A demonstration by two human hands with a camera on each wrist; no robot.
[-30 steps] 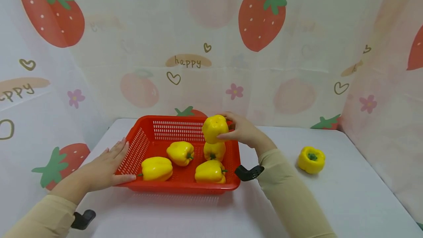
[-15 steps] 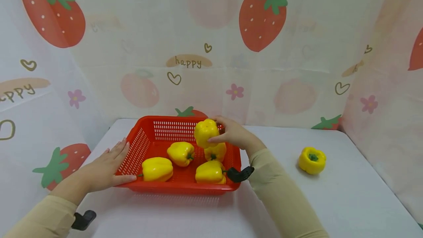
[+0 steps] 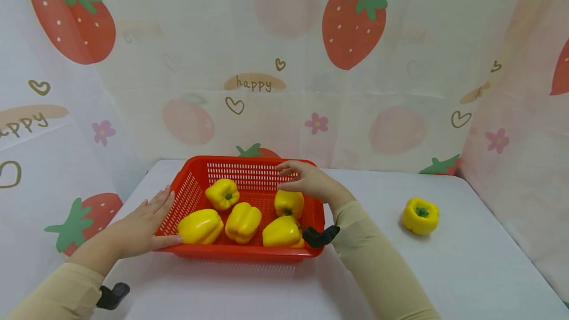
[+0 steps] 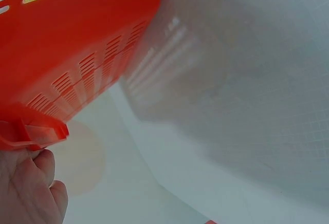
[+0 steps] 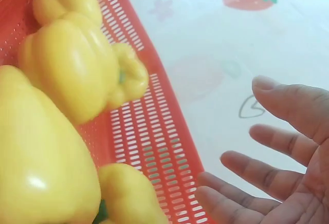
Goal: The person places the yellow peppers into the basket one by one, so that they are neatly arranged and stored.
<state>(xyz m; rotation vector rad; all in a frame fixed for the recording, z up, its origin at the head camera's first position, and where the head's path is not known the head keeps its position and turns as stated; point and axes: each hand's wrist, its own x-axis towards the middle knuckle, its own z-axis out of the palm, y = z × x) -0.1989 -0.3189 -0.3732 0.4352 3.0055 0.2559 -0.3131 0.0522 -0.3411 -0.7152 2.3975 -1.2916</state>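
My left hand (image 3: 142,226) lies at the left end of a red plastic basket (image 3: 249,251), fingers straight along its side and thumb over the front corner. In the left wrist view, fingers (image 4: 43,167) touch the underside of the basket's rim. My right hand (image 3: 313,181) hovers over the basket's back right, fingers spread, holding nothing. Beneath it sits a yellow bell pepper (image 3: 289,205), partly hidden. Also in the basket are a back-left pepper (image 3: 222,194), a front-left pepper (image 3: 200,226), a middle pepper (image 3: 243,222) and a front-right pepper (image 3: 282,232).
Another yellow bell pepper (image 3: 421,216) stands alone on the white table (image 3: 462,260), to the right of the basket. A strawberry-print curtain (image 3: 284,63) hangs behind the table and along both sides.
The right hand moved left over the basket and let go of its bell pepper, which now lies among the others. Peppers on the left have shifted. The left hand stayed put.
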